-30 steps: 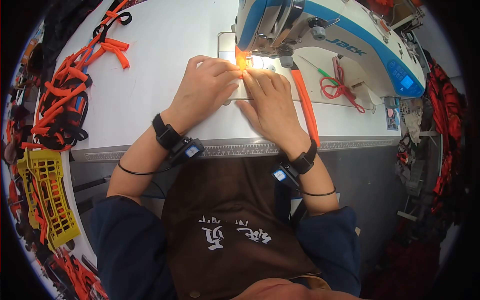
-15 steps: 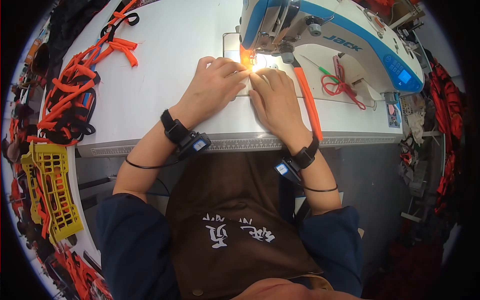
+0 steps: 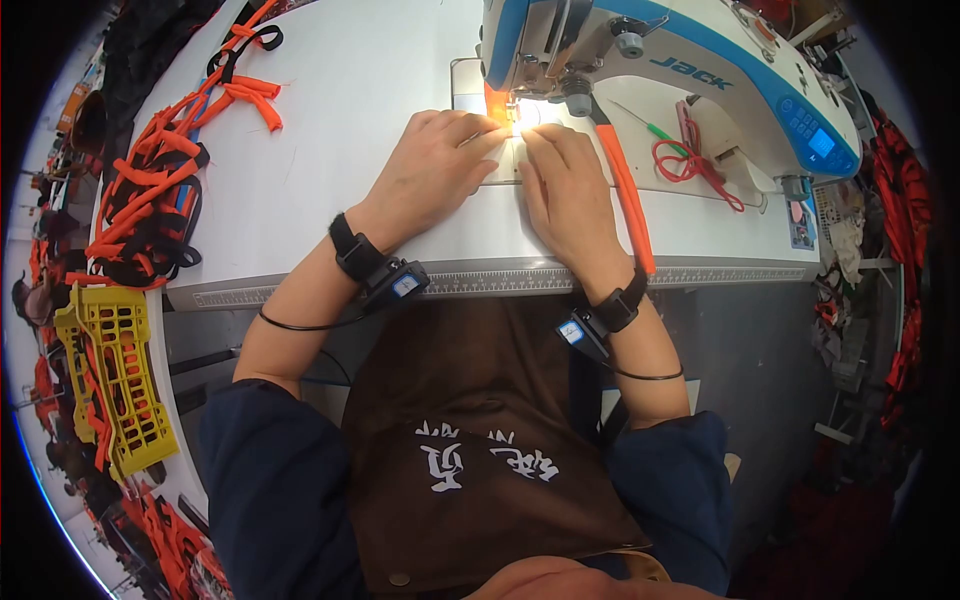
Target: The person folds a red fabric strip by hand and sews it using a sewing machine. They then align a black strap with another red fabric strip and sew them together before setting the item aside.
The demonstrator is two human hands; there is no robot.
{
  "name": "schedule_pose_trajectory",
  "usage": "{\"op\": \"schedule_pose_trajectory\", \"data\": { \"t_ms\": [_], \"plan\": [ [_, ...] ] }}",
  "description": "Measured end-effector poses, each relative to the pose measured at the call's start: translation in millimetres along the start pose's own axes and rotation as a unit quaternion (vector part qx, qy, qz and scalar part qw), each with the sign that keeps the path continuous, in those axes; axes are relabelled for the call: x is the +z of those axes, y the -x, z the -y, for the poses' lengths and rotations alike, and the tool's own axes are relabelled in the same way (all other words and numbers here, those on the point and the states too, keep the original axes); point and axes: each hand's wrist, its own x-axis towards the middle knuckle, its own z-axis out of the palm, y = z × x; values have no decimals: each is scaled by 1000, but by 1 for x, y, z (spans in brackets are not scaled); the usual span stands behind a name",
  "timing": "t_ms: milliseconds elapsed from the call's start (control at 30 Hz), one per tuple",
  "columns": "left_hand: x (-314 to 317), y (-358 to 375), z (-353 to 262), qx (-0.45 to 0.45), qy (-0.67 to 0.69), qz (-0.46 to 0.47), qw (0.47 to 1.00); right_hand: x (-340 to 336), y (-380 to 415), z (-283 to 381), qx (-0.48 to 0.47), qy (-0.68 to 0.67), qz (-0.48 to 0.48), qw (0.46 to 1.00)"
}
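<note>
The sewing machine (image 3: 650,60), white and blue, has its lamp shining on the needle area. An orange fabric strip (image 3: 496,100) lies there beside the presser foot. My left hand (image 3: 430,165) is closed, with thumb and fingers bent together at the front end of this strip. From the right, my right hand (image 3: 570,195) comes in with its fingertips close together at the same spot, a narrow gap from the left ones. Glare and the fingers hide most of the strip's near end. Another orange strip (image 3: 625,195) with a black end runs along the outer side of my right hand.
Tangled orange and black strips (image 3: 150,200) pile up at the left of the white table (image 3: 300,150). A yellow basket (image 3: 120,380) hangs below them. Red-handled scissors (image 3: 685,160) and a green-handled tool (image 3: 665,138) lie under the machine arm. A ruler (image 3: 480,280) lines the front edge.
The whole view has shifted slightly. My fingertips have moved a little apart, opening a narrow gap between the two hands at the needle. Both hands stay by the presser foot.
</note>
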Motion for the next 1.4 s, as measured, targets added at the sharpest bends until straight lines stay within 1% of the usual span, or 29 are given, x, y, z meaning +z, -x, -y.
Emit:
{"op": "schedule_pose_trajectory", "data": {
  "t_ms": [700,1100,1400],
  "plan": [
    [0,-7,2,-19,20,5,1000,1,1,-1,8,-2,2,1000],
    [-2,-8,4,-39,11,44,998,0,0,1,14,-5,4,1000],
    [-2,-9,6,-37,12,45,998,-1,0,2,17,-2,15,1000]
  ]
}}
